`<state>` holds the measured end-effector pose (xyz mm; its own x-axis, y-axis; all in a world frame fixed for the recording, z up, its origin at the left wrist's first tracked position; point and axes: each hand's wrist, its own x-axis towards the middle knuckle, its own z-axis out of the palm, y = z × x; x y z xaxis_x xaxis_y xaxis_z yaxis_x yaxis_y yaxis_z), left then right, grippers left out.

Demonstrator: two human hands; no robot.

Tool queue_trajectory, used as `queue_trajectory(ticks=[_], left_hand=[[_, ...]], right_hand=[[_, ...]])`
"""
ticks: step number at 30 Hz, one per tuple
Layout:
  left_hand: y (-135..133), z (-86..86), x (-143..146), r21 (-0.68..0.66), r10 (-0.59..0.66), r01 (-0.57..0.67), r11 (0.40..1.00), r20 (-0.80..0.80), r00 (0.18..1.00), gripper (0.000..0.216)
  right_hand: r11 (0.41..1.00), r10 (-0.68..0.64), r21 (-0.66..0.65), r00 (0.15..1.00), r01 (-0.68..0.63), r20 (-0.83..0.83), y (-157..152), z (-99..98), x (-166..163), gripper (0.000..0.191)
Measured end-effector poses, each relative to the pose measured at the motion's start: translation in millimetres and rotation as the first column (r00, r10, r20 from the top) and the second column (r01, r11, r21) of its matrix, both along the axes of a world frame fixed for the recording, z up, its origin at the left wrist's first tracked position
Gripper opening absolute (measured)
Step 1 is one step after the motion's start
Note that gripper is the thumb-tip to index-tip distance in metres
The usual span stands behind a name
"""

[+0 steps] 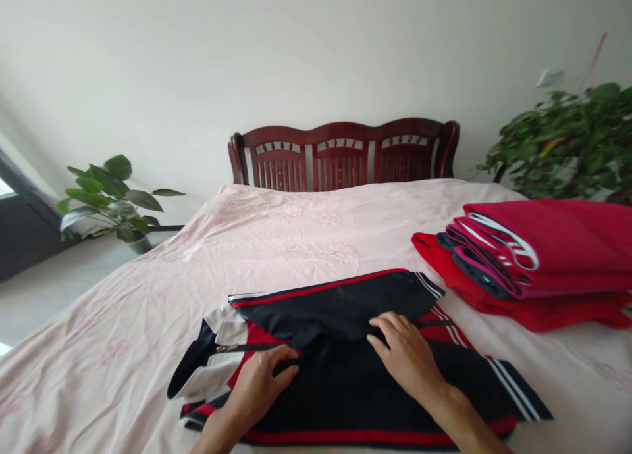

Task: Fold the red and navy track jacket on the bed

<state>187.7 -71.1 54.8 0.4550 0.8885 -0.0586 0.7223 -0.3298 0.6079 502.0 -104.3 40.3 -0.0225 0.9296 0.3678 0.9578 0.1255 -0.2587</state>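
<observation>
A navy jacket (345,388) with red and white stripes and a white collar lies on the pink bedsheet (276,243), one sleeve folded across its top. My left hand (261,378) rests on the jacket near the zipper and collar, its fingers curled and pressed down on the fabric. My right hand (405,352) lies flat on the jacket's middle, fingers stretched out over the folded sleeve.
A stack of folded red and magenta clothes (538,263) sits on the bed at the right. A dark wooden headboard (343,154) stands at the far end. One potted plant (111,201) is at the left, another (573,141) at the right.
</observation>
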Motion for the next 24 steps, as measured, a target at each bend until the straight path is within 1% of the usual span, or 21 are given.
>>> queue_trajectory(ticks=[1,2,4,5,6,7,9,10,11,14,16,18,19,21,22,24], left_hand=[[-6,0.5,-1,0.057,-0.104,0.101,0.993,0.048,0.993,0.013],[-13,1.1,-2,0.135,-0.216,0.206,0.969,0.066,0.974,0.013],[-25,3.1,-5,0.296,-0.407,0.385,0.874,0.011,0.914,0.014],[-29,4.7,-5,0.354,-0.465,0.446,0.822,-0.036,0.885,0.015],[-32,6.7,-5,0.392,-0.499,0.487,0.781,-0.078,0.863,0.016],[-34,8.6,-5,0.416,-0.514,0.508,0.754,-0.107,0.851,0.017],[-33,11.1,-3,0.438,-0.524,0.525,0.729,-0.135,0.841,0.019],[-32,11.0,-2,0.443,-0.534,0.537,0.718,-0.143,0.833,0.020],[-30,9.7,0,0.449,-0.553,0.554,0.701,-0.149,0.820,0.022],[-25,0.5,2,0.467,-0.637,0.630,0.621,-0.168,0.752,0.033],[-23,-6.8,3,0.485,-0.660,0.656,0.578,-0.195,0.725,0.041],[-22,-11.8,3,0.496,-0.650,0.662,0.563,-0.230,0.725,0.043],[-21,-13.3,4,0.498,-0.643,0.662,0.560,-0.242,0.727,0.043],[-20,-14.8,5,0.497,-0.636,0.663,0.560,-0.255,0.729,0.043],[-19,-14.9,5,0.495,-0.634,0.662,0.563,-0.255,0.730,0.042],[-19,-14.0,5,0.486,-0.637,0.661,0.572,-0.244,0.731,0.044]], right_hand=[[0.999,0.035,0.003,0.999,-0.035,-0.035,-1,3.5,-1,0.014],[0.997,0.082,-0.002,0.994,-0.083,-0.073,-2,7.9,-3,0.011],[0.979,0.192,-0.034,0.970,-0.199,-0.146,-5,17.6,-10,0.009],[0.965,0.246,-0.050,0.953,-0.258,-0.179,-7,22.1,-16,0.010],[0.947,0.296,-0.064,0.932,-0.315,-0.209,-7,26.0,-22,0.016],[0.928,0.342,-0.071,0.910,-0.367,-0.235,-7,29.0,-29,0.024],[0.889,0.416,-0.080,0.867,-0.451,-0.274,-2,32.8,-43,0.041],[0.875,0.433,-0.090,0.853,-0.475,-0.290,2,33.9,-50,0.044],[0.866,0.435,-0.113,0.845,-0.487,-0.310,6,34.6,-56,0.044],[0.831,0.382,-0.270,0.851,-0.487,-0.360,21,35.8,-70,0.027],[0.818,0.362,-0.347,0.880,-0.458,-0.309,29,35.8,-78,0.023],[0.835,0.408,-0.335,0.900,-0.435,-0.154,35,34.9,-87,0.019],[0.845,0.442,-0.310,0.895,-0.436,-0.057,38,34.2,-92,0.022],[0.838,0.513,-0.277,0.851,-0.470,0.109,44,32.2,-102,0.029],[0.829,0.540,-0.271,0.825,-0.489,0.164,47,31.1,-107,0.030],[0.812,0.573,-0.275,0.792,-0.515,0.212,53,28.5,-113,0.021]])
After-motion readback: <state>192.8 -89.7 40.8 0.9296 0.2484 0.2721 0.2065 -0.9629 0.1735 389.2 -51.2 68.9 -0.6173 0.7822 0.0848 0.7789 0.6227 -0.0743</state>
